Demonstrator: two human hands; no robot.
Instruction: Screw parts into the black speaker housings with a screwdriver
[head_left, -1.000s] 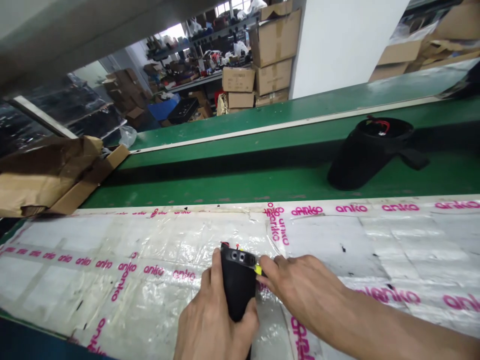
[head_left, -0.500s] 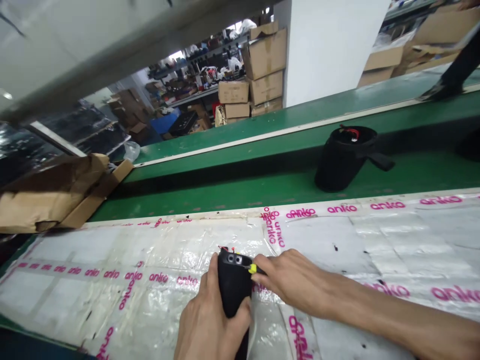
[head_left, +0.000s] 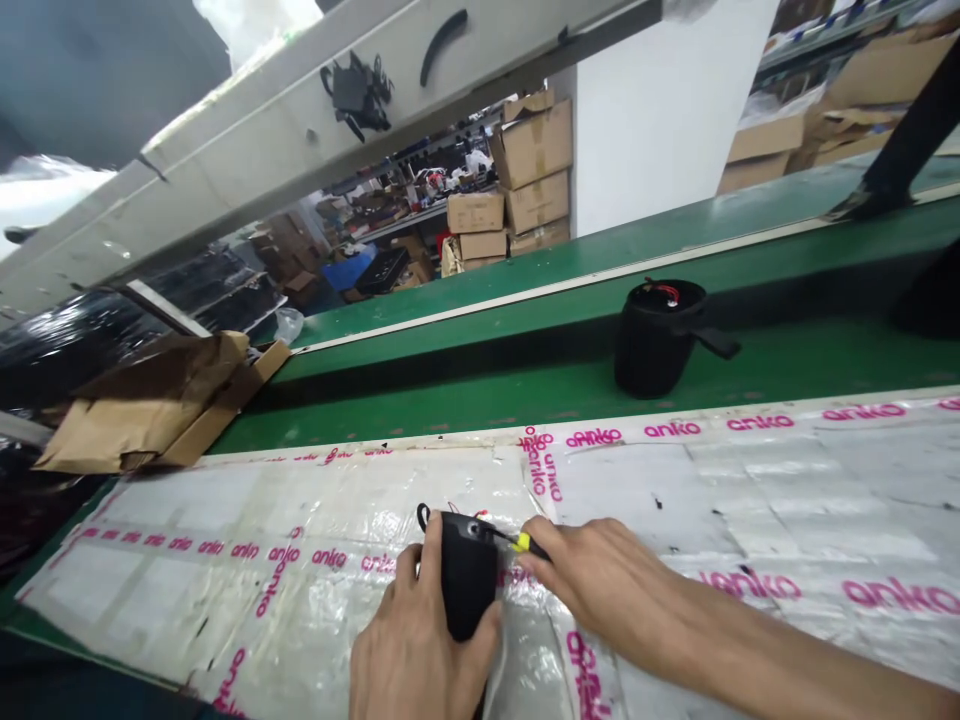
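We hold the case [head_left: 469,585] over the plastic-covered desk [head_left: 330,605], our left hand [head_left: 420,628] wrapped around it, our right hand [head_left: 581,560] pinching a tool [head_left: 523,542] at its top. A slip of the tip could scratch the case or nick the wire [head_left: 481,514]. Beyond, on the green belt [head_left: 442,400], an open cylinder [head_left: 649,352] contains red leads [head_left: 668,292]; what the carton [head_left: 214,420] contains, we cannot tell.
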